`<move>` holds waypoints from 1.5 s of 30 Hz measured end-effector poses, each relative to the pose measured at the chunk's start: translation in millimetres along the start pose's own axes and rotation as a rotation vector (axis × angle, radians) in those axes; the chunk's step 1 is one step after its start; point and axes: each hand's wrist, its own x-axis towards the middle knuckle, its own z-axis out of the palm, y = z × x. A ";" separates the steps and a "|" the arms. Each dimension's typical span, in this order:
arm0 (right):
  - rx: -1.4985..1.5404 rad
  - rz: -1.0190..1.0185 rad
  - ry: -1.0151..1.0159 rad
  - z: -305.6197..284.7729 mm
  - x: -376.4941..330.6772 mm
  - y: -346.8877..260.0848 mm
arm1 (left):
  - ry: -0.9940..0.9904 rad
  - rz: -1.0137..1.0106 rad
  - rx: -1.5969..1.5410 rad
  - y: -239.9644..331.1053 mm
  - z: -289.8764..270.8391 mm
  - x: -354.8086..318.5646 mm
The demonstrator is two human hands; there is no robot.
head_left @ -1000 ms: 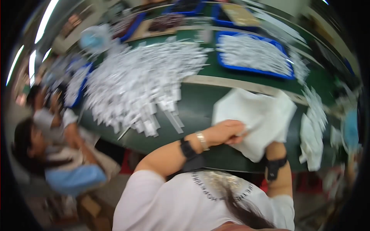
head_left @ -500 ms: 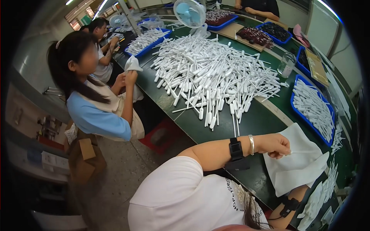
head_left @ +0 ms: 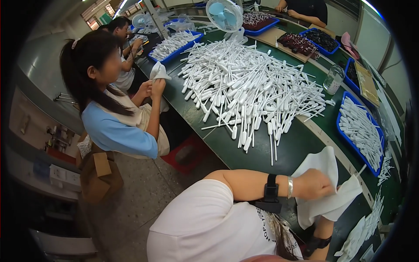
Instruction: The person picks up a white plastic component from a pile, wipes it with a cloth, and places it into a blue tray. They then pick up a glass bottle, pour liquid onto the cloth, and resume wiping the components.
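Observation:
A white cloth [head_left: 312,209] is bunched and folded over the front right part of the green table. My left hand [head_left: 313,184] is closed against the cloth, slightly blurred, and what its fingers hold is hidden. My right forearm [head_left: 324,228] runs up underneath the cloth, which covers the hand and its fingers. From the cloth's far right edge pokes the end of a thin white plastic stick [head_left: 361,170]. Beyond my hands spreads a large heap of white plastic sticks [head_left: 244,91] with wider, flattened ends.
A blue tray [head_left: 341,124] of white sticks stands right of the heap. More sticks [head_left: 369,214] and a crumpled white cloth [head_left: 351,240] lie at the right edge. A glass bottle [head_left: 334,81] and a fan [head_left: 224,17] stand farther back. At the left a co-worker [head_left: 118,109] holds a white cloth.
The cloth was spread flatter and is now folded up around my right hand. My left hand has moved slightly down beside the fold. A stick end now shows past the cloth.

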 end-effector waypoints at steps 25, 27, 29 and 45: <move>0.534 0.352 -0.383 15.4 18.6 -98.8 | 0.075 -0.241 -0.812 8.2 -33.1 4.5; 0.671 0.517 -0.257 1.8 15.4 -84.8 | 0.058 -0.291 -0.914 9.7 -43.2 5.1; 0.723 0.610 -0.137 -9.9 10.4 -82.9 | 0.110 -0.279 -0.994 4.5 -43.5 10.6; 0.471 0.084 -0.256 -12.5 49.5 -106.5 | 0.295 -0.324 -1.067 -10.4 -32.0 14.1</move>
